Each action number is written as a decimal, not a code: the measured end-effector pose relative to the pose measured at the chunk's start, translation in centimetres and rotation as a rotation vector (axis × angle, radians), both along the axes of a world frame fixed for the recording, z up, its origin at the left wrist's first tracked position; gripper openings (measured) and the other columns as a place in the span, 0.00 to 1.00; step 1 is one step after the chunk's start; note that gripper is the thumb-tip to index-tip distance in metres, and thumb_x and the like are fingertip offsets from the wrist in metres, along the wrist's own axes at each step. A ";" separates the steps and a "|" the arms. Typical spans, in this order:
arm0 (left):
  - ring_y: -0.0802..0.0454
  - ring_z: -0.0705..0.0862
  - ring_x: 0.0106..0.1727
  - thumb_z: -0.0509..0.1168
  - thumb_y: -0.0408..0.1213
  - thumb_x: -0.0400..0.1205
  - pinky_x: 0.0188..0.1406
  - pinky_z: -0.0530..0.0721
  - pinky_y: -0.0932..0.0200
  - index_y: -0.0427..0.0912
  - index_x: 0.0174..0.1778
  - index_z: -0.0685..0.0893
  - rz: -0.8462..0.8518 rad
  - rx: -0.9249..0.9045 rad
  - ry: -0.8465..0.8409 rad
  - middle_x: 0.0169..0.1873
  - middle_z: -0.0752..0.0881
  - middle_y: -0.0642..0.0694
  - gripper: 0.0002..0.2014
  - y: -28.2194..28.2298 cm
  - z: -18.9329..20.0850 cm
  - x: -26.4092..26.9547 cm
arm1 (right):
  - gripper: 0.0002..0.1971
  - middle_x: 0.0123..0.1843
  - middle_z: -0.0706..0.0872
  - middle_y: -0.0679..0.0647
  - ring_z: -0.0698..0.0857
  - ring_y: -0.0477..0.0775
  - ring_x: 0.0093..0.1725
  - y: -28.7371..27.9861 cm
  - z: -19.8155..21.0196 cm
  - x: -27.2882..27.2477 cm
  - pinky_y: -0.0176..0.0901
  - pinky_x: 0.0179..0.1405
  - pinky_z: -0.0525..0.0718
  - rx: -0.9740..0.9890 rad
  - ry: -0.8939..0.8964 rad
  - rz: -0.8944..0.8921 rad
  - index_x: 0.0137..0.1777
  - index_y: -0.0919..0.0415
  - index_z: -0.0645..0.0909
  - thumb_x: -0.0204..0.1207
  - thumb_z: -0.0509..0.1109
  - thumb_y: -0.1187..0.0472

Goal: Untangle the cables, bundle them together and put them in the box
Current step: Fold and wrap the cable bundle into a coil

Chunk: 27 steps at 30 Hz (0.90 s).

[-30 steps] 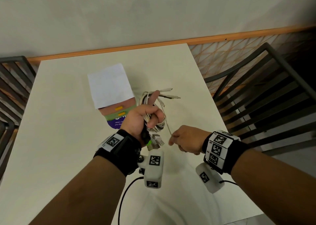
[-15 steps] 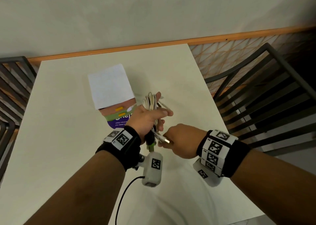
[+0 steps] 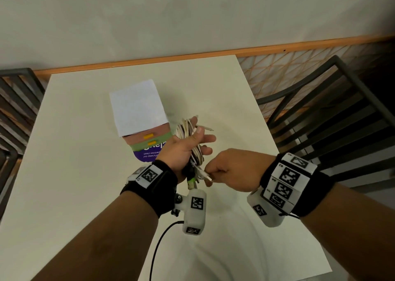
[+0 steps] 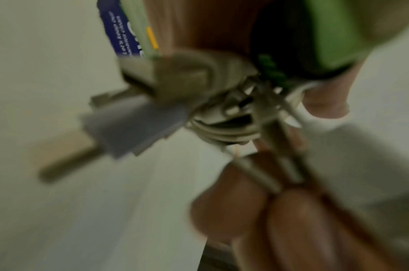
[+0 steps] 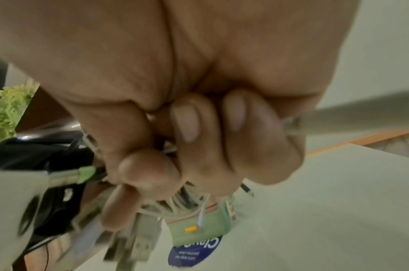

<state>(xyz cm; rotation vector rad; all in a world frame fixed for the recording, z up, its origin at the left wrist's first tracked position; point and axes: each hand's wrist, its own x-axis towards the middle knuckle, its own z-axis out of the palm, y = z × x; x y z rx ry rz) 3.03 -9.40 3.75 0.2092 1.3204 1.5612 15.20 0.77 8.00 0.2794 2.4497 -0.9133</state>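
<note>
My left hand (image 3: 188, 146) grips a coiled bundle of white cables (image 3: 188, 131) upright above the table, its plugs hanging below the fist (image 4: 138, 126). A green-tipped plug (image 3: 190, 181) sticks out at the bottom. My right hand (image 3: 226, 169) is curled just right of the bundle's lower end and pinches a white cable end with a metal plug (image 3: 206, 177). In the blurred right wrist view the fingers (image 5: 187, 124) fold round thin cable strands. The box (image 3: 139, 109), white-lidded with pink, green and purple sides, lies on the table just behind my left hand.
The cream table (image 3: 74, 173) reaches to a wall with an orange wooden strip (image 3: 192, 56). Dark slatted chairs stand at the right (image 3: 342, 120) and left (image 3: 12, 101). A black wire (image 3: 158, 244) hangs from my left wrist camera.
The loose cable tail that ran between my hands has been wound in. My right hand has moved left to the bundle's lower end, and the bundle now sits tighter in my left hand.
</note>
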 end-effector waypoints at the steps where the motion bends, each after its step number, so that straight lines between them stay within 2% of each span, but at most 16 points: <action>1: 0.49 0.88 0.34 0.72 0.51 0.72 0.36 0.85 0.53 0.58 0.73 0.78 -0.039 0.004 0.013 0.49 0.93 0.40 0.30 0.0 0.0 0.0 | 0.11 0.31 0.79 0.40 0.78 0.35 0.32 0.0 0.2 -0.1 0.29 0.35 0.70 -0.007 0.026 -0.005 0.48 0.54 0.86 0.85 0.61 0.59; 4: 0.46 0.91 0.36 0.70 0.51 0.72 0.32 0.88 0.52 0.58 0.77 0.75 -0.144 -0.009 0.057 0.42 0.94 0.43 0.34 0.0 0.0 0.5 | 0.11 0.32 0.82 0.42 0.81 0.39 0.34 0.1 0.9 -0.2 0.35 0.40 0.78 -0.016 0.061 0.022 0.40 0.50 0.83 0.83 0.63 0.59; 6: 0.48 0.91 0.34 0.67 0.52 0.74 0.29 0.87 0.54 0.56 0.79 0.73 -0.159 0.003 0.071 0.36 0.93 0.46 0.34 -0.1 0.0 0.5 | 0.09 0.33 0.89 0.48 0.85 0.42 0.34 0.2 1.1 0.0 0.38 0.41 0.83 -0.016 0.094 -0.004 0.42 0.51 0.86 0.82 0.66 0.57; 10: 0.52 0.85 0.28 0.64 0.54 0.79 0.30 0.83 0.59 0.52 0.80 0.73 -0.194 -0.010 0.133 0.28 0.87 0.47 0.31 -0.2 0.4 0.6 | 0.06 0.30 0.89 0.49 0.86 0.45 0.31 0.8 1.6 0.2 0.42 0.38 0.86 -0.003 0.283 -0.145 0.42 0.51 0.90 0.78 0.72 0.55; 12: 0.57 0.79 0.21 0.59 0.61 0.80 0.24 0.78 0.64 0.44 0.69 0.83 -0.247 -0.064 0.210 0.21 0.84 0.51 0.30 -0.2 0.7 0.8 | 0.08 0.29 0.88 0.48 0.86 0.45 0.31 1.1 1.8 0.0 0.41 0.36 0.84 -0.026 0.359 -0.173 0.38 0.53 0.88 0.78 0.72 0.58; 13: 0.57 0.79 0.21 0.56 0.68 0.76 0.24 0.77 0.63 0.39 0.59 0.87 -0.273 -0.068 0.233 0.21 0.84 0.50 0.35 -0.2 0.6 0.9 | 0.09 0.29 0.88 0.47 0.86 0.45 0.31 1.4 2.0 -0.3 0.38 0.36 0.82 -0.054 0.386 -0.183 0.36 0.54 0.88 0.78 0.71 0.59; 15: 0.55 0.83 0.24 0.61 0.79 0.65 0.27 0.80 0.61 0.40 0.40 0.88 -0.333 -0.008 0.247 0.26 0.88 0.47 0.40 -0.3 0.5 1.0 | 0.08 0.32 0.90 0.46 0.87 0.43 0.35 2.2 1.8 -0.8 0.37 0.40 0.82 -0.064 0.464 -0.227 0.38 0.54 0.88 0.78 0.71 0.61; 16: 0.52 0.83 0.25 0.71 0.76 0.61 0.27 0.81 0.60 0.42 0.35 0.87 -0.350 0.017 0.238 0.26 0.87 0.46 0.35 -0.4 0.2 1.0 | 0.07 0.36 0.90 0.46 0.87 0.43 0.38 2.7 1.6 -1.1 0.40 0.43 0.83 -0.035 0.521 -0.270 0.41 0.53 0.90 0.78 0.72 0.60; 17: 0.50 0.82 0.25 0.80 0.66 0.61 0.27 0.81 0.60 0.45 0.31 0.86 -0.360 0.039 0.235 0.24 0.86 0.45 0.26 -0.5 0.1 0.9 | 0.05 0.39 0.90 0.45 0.87 0.43 0.41 3.2 1.3 -1.4 0.44 0.46 0.84 -0.005 0.578 -0.311 0.44 0.53 0.91 0.77 0.73 0.59; 18: 0.47 0.80 0.25 0.83 0.53 0.64 0.27 0.81 0.59 0.46 0.27 0.86 -0.360 0.046 0.230 0.21 0.84 0.46 0.17 -0.6 0.1 0.9 | 0.05 0.41 0.89 0.45 0.86 0.44 0.43 3.7 0.8 -1.6 0.47 0.47 0.85 0.011 0.625 -0.338 0.46 0.52 0.92 0.77 0.73 0.57; 19: 0.45 0.78 0.24 0.80 0.43 0.68 0.30 0.82 0.59 0.45 0.24 0.86 -0.355 0.045 0.222 0.17 0.80 0.46 0.12 -0.4 0.0 0.8 | 0.07 0.43 0.87 0.46 0.85 0.45 0.45 4.0 0.3 -1.8 0.49 0.49 0.85 0.037 0.665 -0.347 0.48 0.51 0.92 0.77 0.72 0.56; 20: 0.44 0.75 0.23 0.77 0.38 0.71 0.33 0.83 0.58 0.42 0.23 0.85 -0.351 0.042 0.204 0.14 0.77 0.46 0.12 -0.3 0.1 0.9 | 0.09 0.47 0.87 0.46 0.84 0.47 0.50 4.3 -0.4 -1.9 0.50 0.52 0.84 0.084 0.696 -0.348 0.51 0.50 0.92 0.78 0.70 0.55; 22: 0.41 0.74 0.26 0.74 0.35 0.72 0.31 0.82 0.58 0.29 0.28 0.80 -0.326 0.026 0.153 0.12 0.72 0.45 0.15 0.0 0.3 1.0 | 0.11 0.59 0.86 0.44 0.80 0.44 0.62 4.6 -1.4 -2.1 0.48 0.60 0.82 0.062 0.676 -0.384 0.57 0.51 0.90 0.81 0.68 0.56; 24: 0.38 0.77 0.30 0.73 0.34 0.71 0.28 0.79 0.58 0.31 0.25 0.79 -0.316 0.013 0.136 0.11 0.70 0.45 0.14 0.2 0.6 0.9 | 0.13 0.64 0.86 0.47 0.81 0.37 0.64 4.3 -1.5 -2.5 0.44 0.59 0.84 -0.316 0.517 -0.522 0.63 0.58 0.87 0.86 0.62 0.60; 25: 0.41 0.79 0.27 0.72 0.33 0.72 0.33 0.79 0.56 0.38 0.19 0.80 -0.324 0.018 0.142 0.10 0.70 0.46 0.14 0.3 0.8 0.8 | 0.15 0.61 0.87 0.52 0.84 0.38 0.59 4.0 -1.5 -2.6 0.40 0.55 0.85 -0.522 0.438 -0.580 0.64 0.64 0.85 0.87 0.59 0.62; 27: 0.49 0.77 0.17 0.69 0.30 0.72 0.45 0.76 0.48 0.41 0.15 0.82 -0.347 0.052 0.143 0.09 0.70 0.48 0.18 0.3 1.4 0.5 | 0.18 0.53 0.89 0.60 0.88 0.45 0.51 3.6 -1.7 -3.0 0.35 0.48 0.85 -0.746 0.399 -0.648 0.62 0.73 0.83 0.88 0.55 0.61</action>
